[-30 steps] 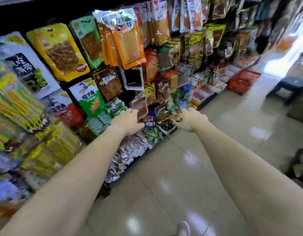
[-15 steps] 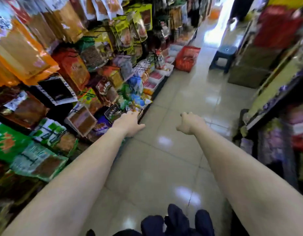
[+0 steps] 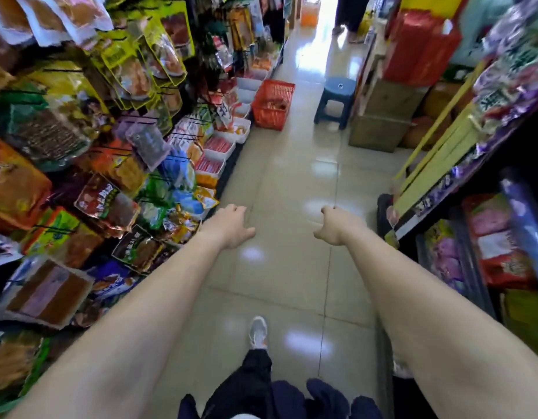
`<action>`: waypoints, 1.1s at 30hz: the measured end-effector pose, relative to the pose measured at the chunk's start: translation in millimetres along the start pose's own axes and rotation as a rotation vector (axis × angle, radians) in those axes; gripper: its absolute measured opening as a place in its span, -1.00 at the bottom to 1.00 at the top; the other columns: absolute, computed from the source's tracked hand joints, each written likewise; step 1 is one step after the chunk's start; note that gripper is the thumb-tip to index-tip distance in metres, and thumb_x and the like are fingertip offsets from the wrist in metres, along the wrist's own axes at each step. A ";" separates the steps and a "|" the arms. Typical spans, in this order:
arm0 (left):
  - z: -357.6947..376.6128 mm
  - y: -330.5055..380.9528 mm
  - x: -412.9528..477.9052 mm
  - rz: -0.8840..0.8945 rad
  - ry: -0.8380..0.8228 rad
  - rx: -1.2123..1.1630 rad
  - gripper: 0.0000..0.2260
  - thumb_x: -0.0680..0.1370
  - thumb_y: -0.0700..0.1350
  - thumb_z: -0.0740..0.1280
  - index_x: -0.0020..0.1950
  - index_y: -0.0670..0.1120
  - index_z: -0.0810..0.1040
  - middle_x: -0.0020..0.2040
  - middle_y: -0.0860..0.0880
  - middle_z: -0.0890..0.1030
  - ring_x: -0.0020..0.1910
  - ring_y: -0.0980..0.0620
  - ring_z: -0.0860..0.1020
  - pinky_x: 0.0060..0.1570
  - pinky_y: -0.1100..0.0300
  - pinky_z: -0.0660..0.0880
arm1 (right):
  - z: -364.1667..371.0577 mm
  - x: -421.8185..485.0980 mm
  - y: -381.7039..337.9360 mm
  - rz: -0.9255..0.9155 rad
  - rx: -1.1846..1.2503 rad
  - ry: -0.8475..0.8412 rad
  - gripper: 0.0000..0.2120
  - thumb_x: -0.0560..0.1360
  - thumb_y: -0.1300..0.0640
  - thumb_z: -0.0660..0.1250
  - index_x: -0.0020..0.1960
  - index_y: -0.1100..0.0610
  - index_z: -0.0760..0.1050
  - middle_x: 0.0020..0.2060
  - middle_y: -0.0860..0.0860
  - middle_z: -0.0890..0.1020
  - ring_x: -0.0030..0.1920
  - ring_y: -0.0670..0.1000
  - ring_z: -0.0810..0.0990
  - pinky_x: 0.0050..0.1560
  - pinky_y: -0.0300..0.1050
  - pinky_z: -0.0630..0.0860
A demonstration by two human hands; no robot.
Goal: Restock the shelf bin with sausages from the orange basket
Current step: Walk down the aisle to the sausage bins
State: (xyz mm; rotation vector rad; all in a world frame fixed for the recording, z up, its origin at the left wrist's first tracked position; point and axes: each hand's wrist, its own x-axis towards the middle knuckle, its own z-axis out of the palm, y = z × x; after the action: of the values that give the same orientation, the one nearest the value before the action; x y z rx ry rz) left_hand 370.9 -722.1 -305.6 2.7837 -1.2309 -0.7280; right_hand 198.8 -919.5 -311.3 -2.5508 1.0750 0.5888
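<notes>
The orange basket point(image 3: 272, 105) stands on the aisle floor far ahead, against the left shelf, with reddish packets inside. White shelf bins point(image 3: 219, 148) holding red sausage packs line the low shelf just before it. My left hand point(image 3: 233, 225) and my right hand point(image 3: 334, 225) hang in front of me over the floor, well short of the basket. Both have loosely curled fingers and hold nothing.
Hanging snack bags point(image 3: 110, 122) crowd the left wall. A blue plastic stool point(image 3: 335, 98) and cardboard boxes point(image 3: 382, 119) stand ahead on the right. A dark shelf of goods point(image 3: 488, 237) runs along the right. A person's feet point(image 3: 348, 33) show at the aisle's far end.
The view has swung from the left shelf to straight down the aisle. Both hands stayed empty in front, and the basket now lies more centrally ahead.
</notes>
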 end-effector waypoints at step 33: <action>-244.1 136.3 622.3 0.073 -0.152 -0.032 -0.40 0.56 0.12 0.28 0.52 -0.12 0.29 0.48 -0.17 0.34 0.41 -0.18 0.38 0.35 -0.04 0.36 | -318.8 551.6 115.2 0.186 0.192 0.007 -0.39 0.50 -0.15 0.31 0.45 0.09 0.30 0.33 0.15 0.44 0.24 0.22 0.51 0.19 0.17 0.51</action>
State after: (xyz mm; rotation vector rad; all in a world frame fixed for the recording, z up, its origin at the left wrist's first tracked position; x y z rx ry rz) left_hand 740.5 -1295.5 -316.1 2.6857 -1.3236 -0.9596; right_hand 543.6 -1467.4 -315.0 -2.3069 1.3136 0.4952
